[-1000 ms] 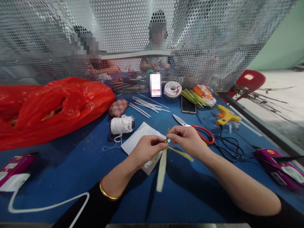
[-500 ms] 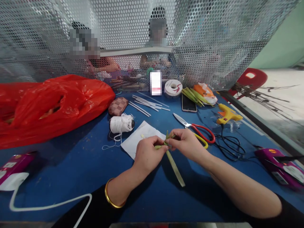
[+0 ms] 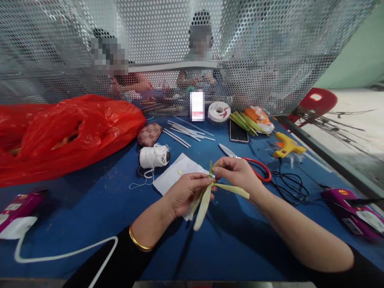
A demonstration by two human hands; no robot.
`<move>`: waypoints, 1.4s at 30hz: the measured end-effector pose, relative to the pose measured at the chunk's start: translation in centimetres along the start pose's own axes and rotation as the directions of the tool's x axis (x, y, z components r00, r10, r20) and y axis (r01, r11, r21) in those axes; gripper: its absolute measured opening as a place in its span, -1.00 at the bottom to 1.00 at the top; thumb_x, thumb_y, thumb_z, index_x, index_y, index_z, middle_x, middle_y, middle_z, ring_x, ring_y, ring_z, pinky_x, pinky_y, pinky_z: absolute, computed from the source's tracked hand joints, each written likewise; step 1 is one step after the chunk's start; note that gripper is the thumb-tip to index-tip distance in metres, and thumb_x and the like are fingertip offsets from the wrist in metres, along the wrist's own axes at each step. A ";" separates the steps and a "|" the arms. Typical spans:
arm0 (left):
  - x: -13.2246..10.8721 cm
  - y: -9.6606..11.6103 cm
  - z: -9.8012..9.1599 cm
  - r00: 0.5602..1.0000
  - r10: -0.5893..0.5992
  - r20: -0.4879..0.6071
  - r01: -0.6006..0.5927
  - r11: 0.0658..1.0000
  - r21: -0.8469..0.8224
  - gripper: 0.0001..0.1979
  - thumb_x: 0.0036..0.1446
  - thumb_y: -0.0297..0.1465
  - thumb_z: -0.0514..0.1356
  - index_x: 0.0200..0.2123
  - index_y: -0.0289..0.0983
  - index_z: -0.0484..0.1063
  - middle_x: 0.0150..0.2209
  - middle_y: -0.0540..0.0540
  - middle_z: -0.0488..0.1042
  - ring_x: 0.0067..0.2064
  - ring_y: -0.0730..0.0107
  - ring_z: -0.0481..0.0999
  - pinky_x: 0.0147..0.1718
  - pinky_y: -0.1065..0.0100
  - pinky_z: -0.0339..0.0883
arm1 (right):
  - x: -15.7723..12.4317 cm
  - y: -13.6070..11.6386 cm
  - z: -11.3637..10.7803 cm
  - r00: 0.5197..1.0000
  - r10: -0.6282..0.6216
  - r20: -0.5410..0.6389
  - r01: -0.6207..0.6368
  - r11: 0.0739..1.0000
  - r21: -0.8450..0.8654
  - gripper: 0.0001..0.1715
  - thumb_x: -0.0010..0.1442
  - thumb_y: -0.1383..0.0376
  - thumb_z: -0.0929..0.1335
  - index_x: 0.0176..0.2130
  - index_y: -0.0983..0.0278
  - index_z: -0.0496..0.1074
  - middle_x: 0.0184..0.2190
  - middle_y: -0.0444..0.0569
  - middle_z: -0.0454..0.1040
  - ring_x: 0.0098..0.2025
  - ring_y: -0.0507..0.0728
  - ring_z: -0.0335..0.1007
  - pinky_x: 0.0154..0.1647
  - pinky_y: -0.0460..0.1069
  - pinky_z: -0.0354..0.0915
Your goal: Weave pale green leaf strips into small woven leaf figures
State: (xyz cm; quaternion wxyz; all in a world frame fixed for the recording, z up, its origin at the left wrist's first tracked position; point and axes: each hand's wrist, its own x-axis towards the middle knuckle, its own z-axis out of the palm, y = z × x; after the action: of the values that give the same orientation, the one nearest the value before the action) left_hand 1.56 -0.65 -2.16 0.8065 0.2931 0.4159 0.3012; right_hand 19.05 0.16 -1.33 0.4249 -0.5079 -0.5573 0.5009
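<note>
Between my two hands is a bundle of pale green leaf strips (image 3: 203, 208), some hanging down and one sticking out to the right. My left hand (image 3: 187, 192) is closed on the bundle, thumb on top near where the strips meet. With thumb and fingers together, my right hand (image 3: 235, 172) pinches the upper end of the strips. Beneath my left hand lies a white sheet of paper (image 3: 169, 176) with a small yellowish scrap on it. Red-handled scissors (image 3: 259, 164) lie just beyond my right hand, partly covered by it.
A white string spool (image 3: 154, 156), a checkered pouch (image 3: 150, 135), white sticks (image 3: 186, 131) and a ribbon roll (image 3: 219, 111) lie beyond my hands. A red plastic bag (image 3: 69, 136) fills the left. Rightward are more leaves (image 3: 244, 122), a yellow glue gun (image 3: 288, 145) and its black cord (image 3: 292, 188).
The leaf bundle has turned in my hands: strips now hang toward the lower left and one points right. My left hand has rolled open more around it; my right hand has risen slightly.
</note>
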 end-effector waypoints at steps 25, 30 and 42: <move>0.9 -0.5 0.8 0.958 0.109 -0.264 -0.159 0.972 -0.176 -0.92 0.08 -0.62 0.26 -0.42 -0.40 0.45 -0.53 -0.13 0.53 -0.56 0.48 0.49 -0.51 0.48 0.38 | -0.3 1.4 1.8 0.997 0.075 -0.031 -0.068 0.981 0.181 -0.68 0.02 0.07 0.47 -0.44 0.28 0.50 -0.53 -0.12 0.49 -0.42 0.06 0.38 -0.27 0.00 0.28; 0.8 -0.6 0.9 0.947 0.152 -0.283 -0.206 0.963 -0.173 -0.88 0.06 -0.66 0.25 -0.45 -0.39 0.44 -0.57 -0.11 0.52 -0.54 0.46 0.51 -0.52 0.49 0.36 | -0.3 1.5 2.0 0.996 0.083 -0.039 -0.073 0.975 0.210 -0.76 -0.02 0.14 0.48 -0.46 0.27 0.50 -0.53 -0.13 0.49 -0.43 0.06 0.39 -0.29 0.00 0.29; 1.1 -1.1 0.8 0.946 0.168 -0.276 -0.217 0.963 -0.158 -0.93 0.03 -0.60 0.31 -0.44 -0.40 0.47 -0.52 -0.14 0.54 -0.51 0.43 0.53 -0.44 0.43 0.39 | -0.3 1.6 2.6 0.986 0.130 -0.108 -0.096 0.957 0.275 -0.69 -0.06 0.09 0.50 -0.48 0.28 0.51 -0.58 -0.14 0.46 -0.48 0.03 0.36 -0.32 -0.01 0.31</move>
State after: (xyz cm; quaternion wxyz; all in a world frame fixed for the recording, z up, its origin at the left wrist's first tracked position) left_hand 2.98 -0.70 -3.10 0.7353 0.2135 0.4575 0.4522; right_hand 16.78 -0.51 -3.28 0.4945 -0.5068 -0.4264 0.5628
